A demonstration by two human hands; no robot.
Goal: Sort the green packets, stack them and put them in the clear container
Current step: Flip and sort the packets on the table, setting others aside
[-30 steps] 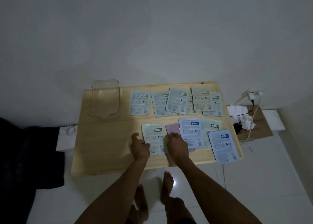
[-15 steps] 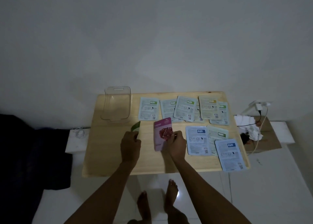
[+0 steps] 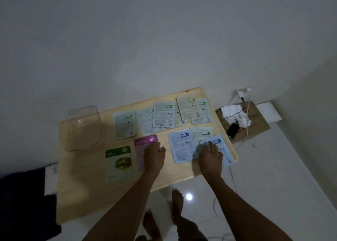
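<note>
A green packet (image 3: 118,164) lies face up on the wooden table (image 3: 82,195), left of a purple packet (image 3: 141,146). My left hand (image 3: 154,156) rests on the purple packet's right half, which lies flat. My right hand (image 3: 209,155) has its fingers curled at the upper left corner of the near-right blue packet (image 3: 223,149), and that corner looks slightly raised. The clear container (image 3: 83,127) stands empty at the table's back left. Several pale packets with green labels (image 3: 162,116) lie face down in an overlapping row along the back.
A second blue packet (image 3: 179,146) and a pale green-labelled one (image 3: 201,133) lie beside my right hand. To the right of the table are a cardboard piece (image 3: 259,124) with a phone (image 3: 232,130), crumpled paper and cables. My bare feet (image 3: 177,206) stand at the table's front edge.
The green and purple packets, held up half a second ago, now lie face up on the table. My left hand shifted onto the purple packet; my right hand moved right to the blue packet.
</note>
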